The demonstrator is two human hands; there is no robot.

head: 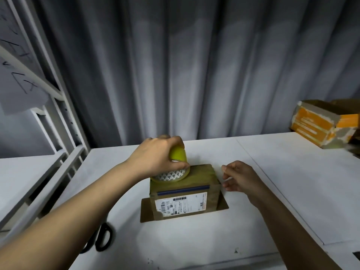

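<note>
**Asker:** From the head view, where did you have the box?

**Me:** The box (185,189) stood on a flat cardboard sheet (145,211) on the white table (194,242), straight ahead of me. My left hand (155,155) was over the box's left end. Its fingers were curled round the tape roll (176,173) and gripped it, and the roll rested on the box's top.

**Asker:** And the other hand?

**Me:** My right hand (240,177) was just beside the box's right end, fingers bent, thumb close to the fingertips. I couldn't tell whether they pinched a loose end of tape.

**Asker:** How far along were you?

**Me:** Partway, I'd judge. The box was closed, and its top had a glossy yellowish sheen that looked like tape laid down. The cut was left to do. The scissors (101,238) lay untouched to the front left of the box, and the roll was not yet off it.

**Asker:** Which way did it lie?

**Me:** Its long axis ran left to right across me. The label (181,206) was on the side facing me, with some of its print turned sideways. The roll was tilted, its patterned core showing towards me.

**Asker:** Anything else?

**Me:** An orange carton (319,123) sat well off to the box's far right.
</note>
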